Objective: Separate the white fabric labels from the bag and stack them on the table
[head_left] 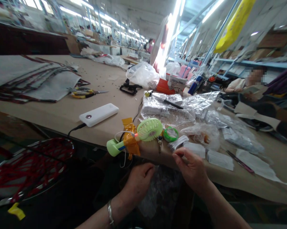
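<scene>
My left hand [140, 177] is closed, thumb pressed to the fingers, just below the table's front edge. A pale bit shows at its fingertips, but I cannot make out what it is. Clear plastic [159, 194] lies or hangs under the hands. At the table edge my right hand [192, 167] is pinched, beside stacks of white slips [194, 149]; anything between its fingertips is too small to name. A green round tin [170, 134] and a soldering-iron-like tip [160, 144] are close by. To their left, a green handheld fan [150, 129] is fixed with orange tape [131, 143].
A white power bank [99, 114] with a cable and yellow-handled pliers [83, 92] lie left. Plastic bags [162, 108] cover the middle right. Scissors [241, 162] rest near the right edge. A hoop-rimmed container of red strips [38, 165] stands below left. A person [243, 83] sits at right.
</scene>
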The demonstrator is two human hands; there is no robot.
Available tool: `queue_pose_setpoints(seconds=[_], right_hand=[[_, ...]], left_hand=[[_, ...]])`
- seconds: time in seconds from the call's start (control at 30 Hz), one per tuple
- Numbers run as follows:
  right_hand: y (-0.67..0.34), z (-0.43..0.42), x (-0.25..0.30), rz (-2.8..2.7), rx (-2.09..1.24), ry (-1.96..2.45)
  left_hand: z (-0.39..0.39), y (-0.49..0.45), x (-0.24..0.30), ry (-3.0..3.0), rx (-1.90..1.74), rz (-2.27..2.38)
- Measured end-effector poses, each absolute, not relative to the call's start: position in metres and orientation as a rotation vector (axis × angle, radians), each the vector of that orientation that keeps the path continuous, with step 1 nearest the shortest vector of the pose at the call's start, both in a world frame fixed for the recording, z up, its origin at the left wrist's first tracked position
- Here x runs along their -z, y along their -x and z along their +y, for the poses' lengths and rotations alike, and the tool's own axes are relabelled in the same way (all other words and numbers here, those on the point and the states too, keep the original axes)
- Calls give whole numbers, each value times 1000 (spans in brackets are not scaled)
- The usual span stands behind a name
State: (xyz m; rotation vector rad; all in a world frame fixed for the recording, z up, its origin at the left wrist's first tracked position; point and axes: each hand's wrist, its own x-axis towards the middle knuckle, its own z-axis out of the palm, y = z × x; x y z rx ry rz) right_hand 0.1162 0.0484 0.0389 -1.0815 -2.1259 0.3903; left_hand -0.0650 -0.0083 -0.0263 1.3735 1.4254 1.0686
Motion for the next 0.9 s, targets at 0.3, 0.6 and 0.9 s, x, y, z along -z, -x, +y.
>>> queue_pose_setpoints(seconds=[0.3,0.6,0.9], right_hand=[[-113,114,-45,-2410,252,1252],[-146,90,-30,-2117,49,1073],[-140,57,9,-2252,317,1129]], left_hand=[[-12,68,51,-1421,-896,1553],[-17,63,48,-1487,-753,1557],[-23,50,49,-1465,-770,1441]])
